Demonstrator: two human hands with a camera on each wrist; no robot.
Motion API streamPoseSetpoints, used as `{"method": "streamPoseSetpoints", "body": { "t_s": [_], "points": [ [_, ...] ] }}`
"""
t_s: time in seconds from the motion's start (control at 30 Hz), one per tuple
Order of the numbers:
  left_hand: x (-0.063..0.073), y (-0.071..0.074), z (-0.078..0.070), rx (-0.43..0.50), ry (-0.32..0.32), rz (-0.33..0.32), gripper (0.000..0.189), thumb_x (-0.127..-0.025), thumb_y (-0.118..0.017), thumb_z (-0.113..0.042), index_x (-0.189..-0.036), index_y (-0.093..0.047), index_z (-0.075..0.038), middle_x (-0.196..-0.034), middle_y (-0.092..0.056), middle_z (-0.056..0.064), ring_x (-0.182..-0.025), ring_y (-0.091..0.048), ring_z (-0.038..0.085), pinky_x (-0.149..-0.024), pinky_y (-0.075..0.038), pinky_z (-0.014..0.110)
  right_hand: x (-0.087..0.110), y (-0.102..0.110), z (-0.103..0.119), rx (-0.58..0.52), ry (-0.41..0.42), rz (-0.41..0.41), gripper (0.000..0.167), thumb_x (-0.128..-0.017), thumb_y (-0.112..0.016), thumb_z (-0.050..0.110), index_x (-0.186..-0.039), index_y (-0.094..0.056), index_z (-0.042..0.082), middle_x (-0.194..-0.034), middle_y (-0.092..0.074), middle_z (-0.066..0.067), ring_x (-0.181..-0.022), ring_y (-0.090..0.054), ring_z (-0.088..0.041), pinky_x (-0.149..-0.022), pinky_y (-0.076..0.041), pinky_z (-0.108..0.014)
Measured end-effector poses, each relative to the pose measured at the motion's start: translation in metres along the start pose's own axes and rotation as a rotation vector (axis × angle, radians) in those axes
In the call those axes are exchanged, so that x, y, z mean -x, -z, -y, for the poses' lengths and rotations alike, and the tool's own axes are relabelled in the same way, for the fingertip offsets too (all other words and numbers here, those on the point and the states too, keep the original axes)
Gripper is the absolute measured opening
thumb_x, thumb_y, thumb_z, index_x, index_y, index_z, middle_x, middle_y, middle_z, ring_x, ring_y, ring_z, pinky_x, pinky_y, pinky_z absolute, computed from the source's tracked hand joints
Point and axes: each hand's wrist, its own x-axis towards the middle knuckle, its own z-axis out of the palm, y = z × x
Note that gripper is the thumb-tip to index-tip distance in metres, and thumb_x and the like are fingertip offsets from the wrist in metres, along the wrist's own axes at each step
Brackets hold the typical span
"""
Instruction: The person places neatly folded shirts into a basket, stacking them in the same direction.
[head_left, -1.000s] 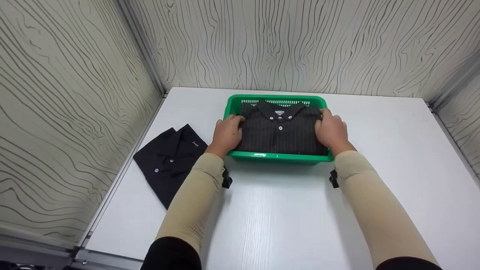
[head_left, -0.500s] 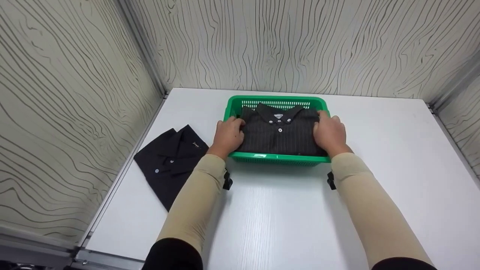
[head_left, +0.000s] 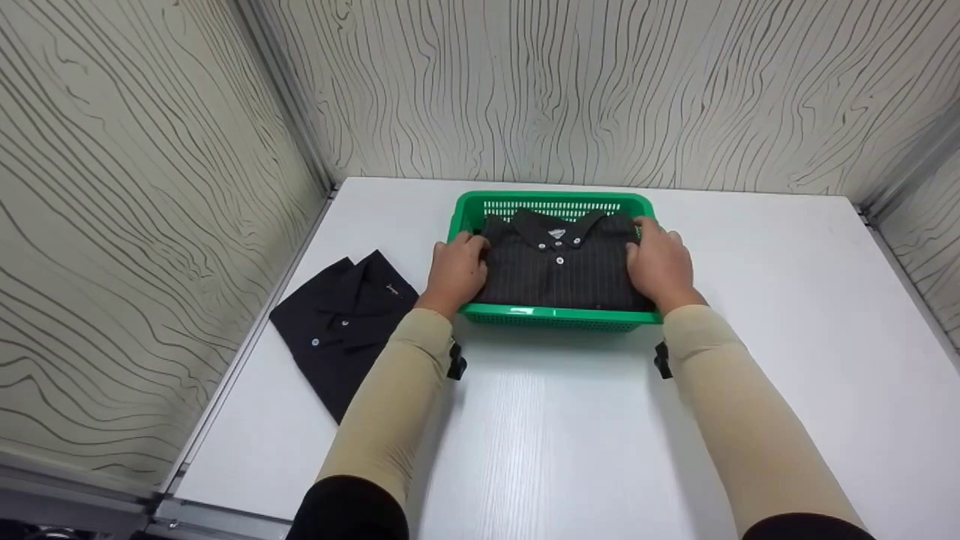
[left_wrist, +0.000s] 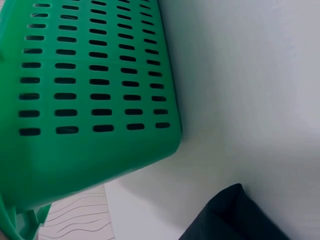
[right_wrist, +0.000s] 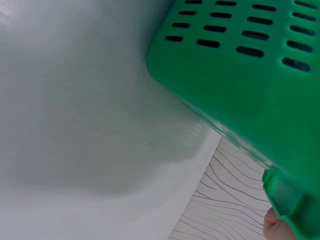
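A green plastic basket (head_left: 559, 313) with slotted walls stands toward the back of the white table. In it lies a folded dark pinstriped shirt (head_left: 525, 277), collar toward the far side, white buttons up. My left hand (head_left: 454, 274) grips the basket's left side, its fingers over the rim beside the shirt. On the opposite side my right hand (head_left: 661, 266) holds the rim with the thumb inside; in the right wrist view a finger (right_wrist: 277, 229) shows under the rim. Slotted walls of the basket (left_wrist: 95, 100) fill much of both wrist views.
A second folded shirt (head_left: 330, 319), black with light buttons, lies at the table's left edge, partly behind my left forearm. Patterned wall panels (head_left: 585, 90) rise behind and beside the white table (head_left: 525, 450).
The basket's right side and my right hand have shifted slightly left. The striped shirt's collar has come a little toward me. The black shirt stays put.
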Motion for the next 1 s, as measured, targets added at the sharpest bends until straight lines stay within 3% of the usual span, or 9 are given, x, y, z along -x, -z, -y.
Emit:
{"method": "streamPoseSetpoints", "body": {
  "t_s": [0.43, 0.9, 1.0],
  "points": [
    [-0.002, 0.002, 0.000, 0.097, 0.031, 0.014, 0.033, -0.101, -0.062, -0.023, -0.132, -0.062, -0.012, -0.131, -0.058, 0.005, -0.121, -0.054, 0.021, -0.098, -0.036, 0.043, 0.000, 0.007, -0.003, -0.086, -0.008, 0.061, 0.064, -0.101, -0.055, 0.031, -0.154, -0.032, 0.003, -0.145, -0.042, -0.028, -0.125, -0.043, -0.045, -0.106, -0.034, -0.064],
    [0.000, 0.014, 0.010, 0.332, 0.057, 0.080, 0.043, -0.100, -0.063, -0.026, -0.140, -0.056, -0.013, -0.137, -0.052, 0.005, -0.125, -0.051, 0.021, -0.108, -0.033, 0.045, 0.011, 0.013, 0.001, -0.101, 0.007, 0.081, 0.069, -0.097, -0.056, 0.030, -0.155, -0.031, 0.002, -0.142, -0.041, -0.029, -0.126, -0.041, -0.046, -0.107, -0.032, -0.064],
    [0.002, 0.016, 0.014, 0.394, 0.062, 0.090, 0.042, -0.099, -0.063, -0.026, -0.140, -0.057, -0.014, -0.137, -0.051, 0.006, -0.126, -0.051, 0.022, -0.109, -0.035, 0.045, 0.016, 0.013, 0.001, -0.163, 0.003, 0.071, 0.066, -0.099, -0.056, 0.027, -0.155, -0.031, 0.001, -0.140, -0.043, -0.028, -0.126, -0.041, -0.045, -0.107, -0.034, -0.063]
  ]
}}
